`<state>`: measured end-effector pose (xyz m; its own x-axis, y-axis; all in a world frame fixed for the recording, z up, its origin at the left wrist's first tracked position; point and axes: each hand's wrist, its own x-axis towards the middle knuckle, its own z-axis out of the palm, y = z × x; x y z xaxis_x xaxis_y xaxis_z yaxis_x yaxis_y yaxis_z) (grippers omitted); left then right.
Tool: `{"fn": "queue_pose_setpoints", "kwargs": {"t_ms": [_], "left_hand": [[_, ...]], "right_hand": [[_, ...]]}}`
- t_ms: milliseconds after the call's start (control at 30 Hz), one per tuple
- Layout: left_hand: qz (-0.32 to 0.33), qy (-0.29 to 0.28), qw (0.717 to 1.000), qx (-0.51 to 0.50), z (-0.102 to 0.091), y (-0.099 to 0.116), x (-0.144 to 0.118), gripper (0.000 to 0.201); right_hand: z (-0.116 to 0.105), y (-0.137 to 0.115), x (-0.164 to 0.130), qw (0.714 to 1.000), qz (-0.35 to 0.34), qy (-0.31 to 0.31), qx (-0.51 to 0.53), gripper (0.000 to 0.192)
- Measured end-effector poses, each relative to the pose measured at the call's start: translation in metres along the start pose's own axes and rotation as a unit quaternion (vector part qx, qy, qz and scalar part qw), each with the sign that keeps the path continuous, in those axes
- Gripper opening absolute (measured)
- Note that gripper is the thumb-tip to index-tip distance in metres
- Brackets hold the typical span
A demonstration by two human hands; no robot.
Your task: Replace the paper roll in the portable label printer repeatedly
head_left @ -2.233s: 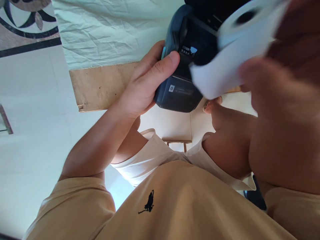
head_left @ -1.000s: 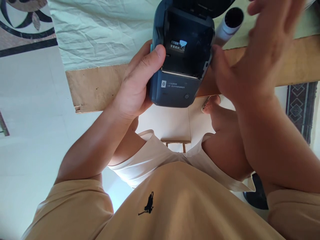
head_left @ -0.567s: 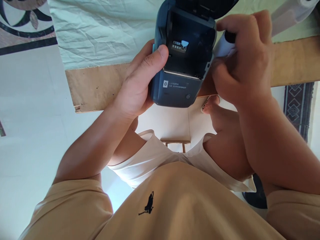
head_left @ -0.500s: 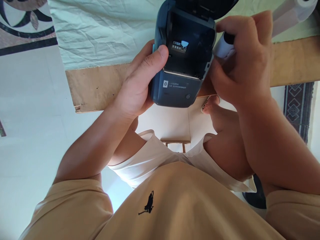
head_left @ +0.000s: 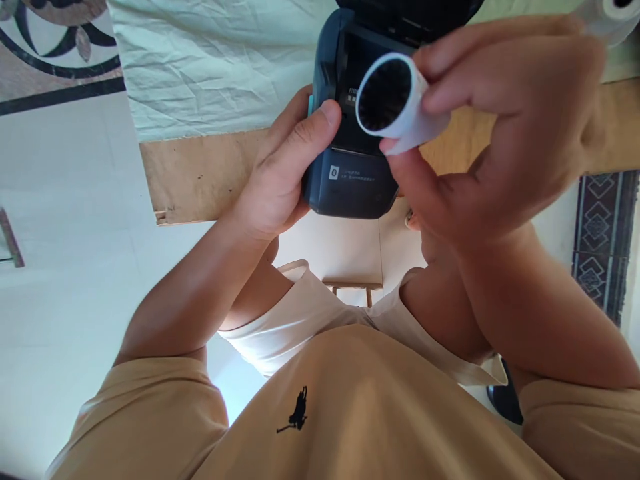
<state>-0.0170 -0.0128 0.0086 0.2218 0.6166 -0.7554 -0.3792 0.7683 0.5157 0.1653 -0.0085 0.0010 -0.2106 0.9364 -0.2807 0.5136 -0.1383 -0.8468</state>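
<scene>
My left hand (head_left: 280,163) grips the left side of a dark blue label printer (head_left: 350,193), its thumb over the near rim of the paper bay. The printer's black lid (head_left: 410,19) stands raised at the far side, leaving the bay exposed. In my right hand (head_left: 520,120) is a white paper roll (head_left: 423,130), pinched between thumb and fingers. Its round dark core opening faces left and up towards me. The roll hangs in front of the bay's right part and hides much of it; I cannot tell whether it touches the printer.
A pale green cloth (head_left: 215,63) covers the table, with a bare wooden edge (head_left: 200,177) along the near side. Another white roll (head_left: 607,20) lies at the far right, partly behind my right hand. My legs are below the edge; a patterned dark rug (head_left: 603,233) is at right.
My right hand has brought the white roll from beside the printer leftward over its bay, turning the core opening into view. My left hand and the printer have barely moved.
</scene>
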Motion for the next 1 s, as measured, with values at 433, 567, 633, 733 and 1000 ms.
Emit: {"fn": "queue_pose_setpoints", "kwargs": {"t_ms": [433, 567, 633, 733, 1000], "left_hand": [[-0.018, 0.034, 0.999, -0.03, 0.01, -0.002, -0.003, 0.017], [-0.017, 0.052, 0.998, 0.003, 0.015, -0.001, -0.003, 0.028], [-0.017, 0.077, 0.997, 0.022, 0.018, 0.0, -0.004, 0.032], [-0.023, 0.07, 0.997, 0.013, 0.017, 0.002, -0.004, 0.025], [-0.022, -0.01, 0.999, -0.032, -0.002, 0.0, -0.001, 0.016]], "right_hand": [[0.001, -0.001, 0.0, 0.974, -0.132, 0.023, -0.183, 0.028], [0.003, 0.0, -0.002, 0.969, -0.129, 0.034, -0.206, 0.037], [0.004, 0.001, -0.003, 0.967, -0.141, 0.051, -0.205, 0.034], [0.005, 0.002, -0.005, 0.959, -0.191, 0.08, -0.192, 0.024], [0.007, -0.005, -0.009, 0.964, -0.221, 0.025, -0.149, 0.017]]}}
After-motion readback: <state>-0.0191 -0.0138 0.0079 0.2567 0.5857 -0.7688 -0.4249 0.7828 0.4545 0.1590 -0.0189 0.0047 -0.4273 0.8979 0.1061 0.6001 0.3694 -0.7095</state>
